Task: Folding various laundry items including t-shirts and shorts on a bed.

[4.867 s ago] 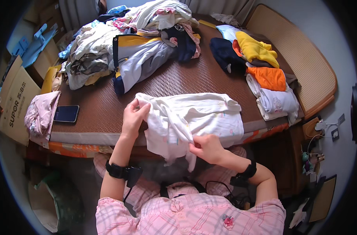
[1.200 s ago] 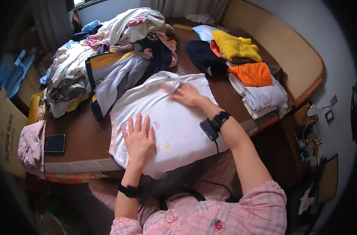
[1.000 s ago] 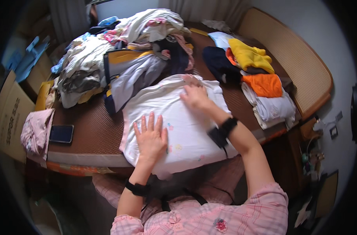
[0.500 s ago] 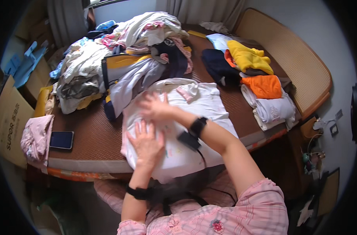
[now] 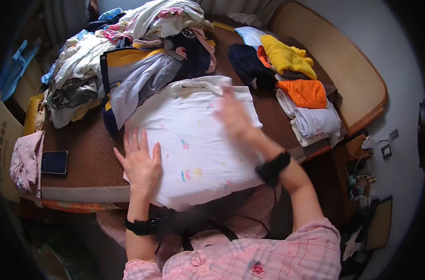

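Observation:
A white garment [image 5: 196, 140] with small coloured prints lies spread flat at the bed's near edge, its lower end hanging slightly over. My left hand [image 5: 141, 161] rests open on the garment's left side, fingers spread. Over its right part is my right hand [image 5: 234, 114], blurred by motion; its fingers look stretched out and nothing shows in them. Whether its palm touches the cloth I cannot tell. Each wrist wears a black band.
A large heap of mixed clothes [image 5: 79, 65] covers the far left. Folded clothes stand at the right, including a yellow garment [image 5: 287, 56] and an orange one [image 5: 306, 92]. A phone [image 5: 54, 162] lies beside a folded pink garment [image 5: 27, 161]. A woven headboard [image 5: 334, 60] borders the right.
My left hand has moved toward the garment's left edge. My right hand has swept rightward across the cloth. The pinkish folded-over bit near the top no longer shows, and the garment lies smoother.

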Motion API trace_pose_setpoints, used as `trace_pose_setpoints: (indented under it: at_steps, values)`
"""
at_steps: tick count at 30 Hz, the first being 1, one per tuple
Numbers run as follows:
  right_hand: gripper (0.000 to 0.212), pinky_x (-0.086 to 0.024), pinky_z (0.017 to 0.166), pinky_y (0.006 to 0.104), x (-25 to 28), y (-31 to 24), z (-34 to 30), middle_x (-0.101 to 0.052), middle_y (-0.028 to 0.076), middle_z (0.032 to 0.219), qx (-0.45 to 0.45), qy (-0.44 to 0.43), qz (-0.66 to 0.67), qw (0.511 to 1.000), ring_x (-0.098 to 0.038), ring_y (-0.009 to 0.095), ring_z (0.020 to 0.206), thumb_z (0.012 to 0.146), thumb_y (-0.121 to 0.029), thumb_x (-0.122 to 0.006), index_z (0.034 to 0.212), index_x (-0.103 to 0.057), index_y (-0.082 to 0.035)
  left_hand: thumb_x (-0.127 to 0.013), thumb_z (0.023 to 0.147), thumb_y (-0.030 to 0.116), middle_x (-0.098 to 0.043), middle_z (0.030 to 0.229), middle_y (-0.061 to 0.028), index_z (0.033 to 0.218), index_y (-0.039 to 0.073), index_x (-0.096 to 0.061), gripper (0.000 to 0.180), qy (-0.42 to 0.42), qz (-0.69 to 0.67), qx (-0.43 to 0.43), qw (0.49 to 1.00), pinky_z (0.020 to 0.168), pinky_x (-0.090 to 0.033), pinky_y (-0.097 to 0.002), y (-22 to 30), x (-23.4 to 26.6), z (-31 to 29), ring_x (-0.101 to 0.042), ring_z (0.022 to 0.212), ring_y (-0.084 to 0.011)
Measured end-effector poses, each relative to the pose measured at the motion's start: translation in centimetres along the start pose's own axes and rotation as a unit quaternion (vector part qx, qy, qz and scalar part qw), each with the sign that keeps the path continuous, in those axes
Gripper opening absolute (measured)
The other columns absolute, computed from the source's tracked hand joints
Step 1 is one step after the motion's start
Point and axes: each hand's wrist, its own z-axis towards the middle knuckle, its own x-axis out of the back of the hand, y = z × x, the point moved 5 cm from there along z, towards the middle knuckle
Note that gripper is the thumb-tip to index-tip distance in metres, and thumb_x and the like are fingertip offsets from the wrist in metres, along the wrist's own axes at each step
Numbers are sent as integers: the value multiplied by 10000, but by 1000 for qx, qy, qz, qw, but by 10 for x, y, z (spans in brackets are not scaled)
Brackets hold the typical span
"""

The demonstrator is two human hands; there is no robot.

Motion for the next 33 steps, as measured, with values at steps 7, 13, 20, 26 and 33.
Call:
trace_pose_setpoints:
  at_steps: [7, 13, 20, 26, 33]
  values:
    - [679, -200, 1150, 471, -1, -2, -104, -310, 160, 1533, -1, -82, -109, 991, -276, 302, 1425, 954, -459, -483, 1467, -329, -42, -466, 936, 446, -367, 1516, -51, 1443, 112, -412, 610, -7, 17, -1, 1000, 1141, -121, -585, -4, 1, -2, -266, 1422, -298]
    - [551, -296, 1110, 387, 60, 113, -131, -434, 195, 1428, -173, 13, -46, 984, -377, 302, 1360, 916, -346, -602, 1350, -478, -30, -461, 937, 444, -368, 1516, -41, 1450, 103, -398, 619, -2, 37, 14, 999, 1145, -120, -574, -5, -2, -2, -276, 1415, -303]
    - [314, -472, 822, 412, 52, 89, -95, -601, 163, 974, -247, 139, -131, 950, -578, 327, 930, 764, -305, -771, 837, -674, -16, -472, 934, 439, -384, 1505, -41, 1436, 107, -423, 604, 25, 40, 6, 999, 1138, -151, -573, -8, -2, -3, -297, 1402, -302]
    - [261, -476, 786, 503, 47, 74, -82, -646, 225, 929, -281, 68, -165, 943, -631, 397, 898, 898, -290, -599, 949, -554, -38, -454, 945, 429, -393, 1503, -35, 1431, 112, -437, 580, 23, 24, 2, 999, 1131, -147, -596, -5, -3, -3, -307, 1400, -300]
    - [193, -478, 737, 509, 47, 70, -83, -667, 207, 846, -305, -7, -270, 913, -654, 390, 816, 947, -248, -512, 957, -484, -58, -421, 963, 453, -367, 1515, -6, 1461, 165, -393, 576, -21, 47, 36, 998, 1125, -133, -622, -10, -2, -3, -300, 1408, -273]
